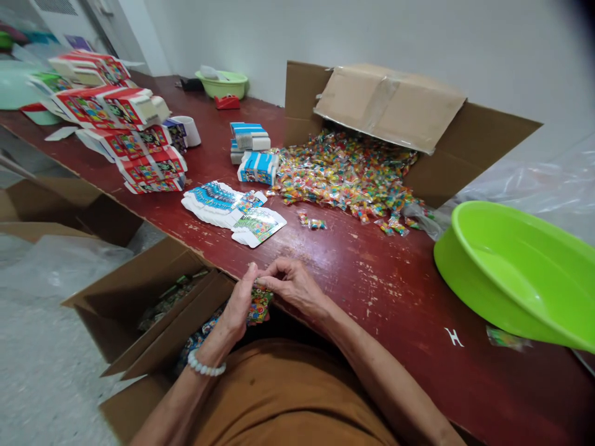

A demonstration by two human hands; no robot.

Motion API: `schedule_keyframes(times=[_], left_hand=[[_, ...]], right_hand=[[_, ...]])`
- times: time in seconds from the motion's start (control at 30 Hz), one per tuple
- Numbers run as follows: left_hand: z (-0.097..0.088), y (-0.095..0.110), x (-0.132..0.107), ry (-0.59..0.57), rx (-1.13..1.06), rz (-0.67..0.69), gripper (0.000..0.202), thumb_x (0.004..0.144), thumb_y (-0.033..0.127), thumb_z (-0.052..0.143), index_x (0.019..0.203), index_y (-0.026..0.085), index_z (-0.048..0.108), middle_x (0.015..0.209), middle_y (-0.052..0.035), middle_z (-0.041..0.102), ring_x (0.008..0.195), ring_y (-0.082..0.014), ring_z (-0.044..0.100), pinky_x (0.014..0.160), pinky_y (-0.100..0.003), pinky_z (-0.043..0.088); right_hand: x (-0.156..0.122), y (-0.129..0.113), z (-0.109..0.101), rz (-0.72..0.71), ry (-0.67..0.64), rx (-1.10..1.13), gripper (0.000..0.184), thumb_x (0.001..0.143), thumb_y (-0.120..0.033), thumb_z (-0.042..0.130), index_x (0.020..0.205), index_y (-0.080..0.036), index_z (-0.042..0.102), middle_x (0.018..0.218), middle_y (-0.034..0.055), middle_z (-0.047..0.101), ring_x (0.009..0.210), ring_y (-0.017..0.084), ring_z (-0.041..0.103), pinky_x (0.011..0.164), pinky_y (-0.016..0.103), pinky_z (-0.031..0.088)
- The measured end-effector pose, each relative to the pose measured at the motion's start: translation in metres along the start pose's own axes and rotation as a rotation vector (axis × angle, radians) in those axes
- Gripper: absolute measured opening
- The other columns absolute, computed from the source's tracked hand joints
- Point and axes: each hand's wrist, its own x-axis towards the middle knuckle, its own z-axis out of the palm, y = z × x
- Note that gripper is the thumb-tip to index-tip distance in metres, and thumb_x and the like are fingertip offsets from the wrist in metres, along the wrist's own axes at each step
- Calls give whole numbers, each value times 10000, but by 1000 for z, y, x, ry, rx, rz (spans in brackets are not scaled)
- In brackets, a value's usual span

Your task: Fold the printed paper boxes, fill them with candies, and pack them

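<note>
Both my hands meet at the near edge of the dark red table [372,279], closed on a small colourful printed box [259,305]. My left hand [240,303], with a white bead bracelet on its wrist, grips the box from the left. My right hand [292,286] pinches its top with curled fingers. The box hangs just off the table edge, above my lap. A fanned stack of flat unfolded box blanks [230,207] lies on the table just beyond my hands.
A tipped cardboard carton [465,142] spills a heap of small wrapped candies [344,173]. A green plastic basin [515,272] sits at right. Stacked red boxes [125,130] stand at left, blue boxes [255,155] in the middle. An open carton [153,297] stands on the floor.
</note>
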Motion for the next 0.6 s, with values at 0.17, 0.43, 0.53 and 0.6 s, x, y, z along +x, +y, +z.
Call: schedule_keyframes(times=[0.17, 0.43, 0.53, 0.6], left_hand=[[0, 4, 0, 50, -59, -41, 402, 783, 531, 595, 916, 159, 670, 550, 21, 603, 387, -147, 532, 354, -245, 415], [-4, 1, -3, 66, -94, -55, 420, 783, 504, 527, 988, 158, 648, 527, 24, 605, 354, -156, 535, 333, -230, 351], [-5, 4, -6, 67, -69, 25, 427, 751, 494, 543, 1004, 165, 645, 578, 18, 636, 403, -167, 571, 353, -235, 384], [-6, 5, -6, 69, -10, 86, 421, 734, 492, 559, 979, 165, 659, 613, 10, 655, 464, -179, 602, 379, -243, 424]], right_hand=[[-9, -4, 4, -85, 11, 21, 250, 878, -403, 644, 755, -190, 693, 786, 15, 668, 780, 157, 600, 740, 272, 460], [-22, 3, 9, -18, -44, 206, 307, 825, -446, 724, 1039, -226, 715, 921, 19, 702, 772, 138, 612, 718, 265, 489], [-19, -1, 10, 162, -40, 400, 365, 717, -468, 800, 942, -193, 719, 764, -8, 693, 619, 115, 572, 613, 248, 460], [-17, -5, 10, 242, -33, 478, 345, 645, -434, 840, 837, -178, 711, 704, -18, 681, 587, 108, 559, 605, 247, 452]])
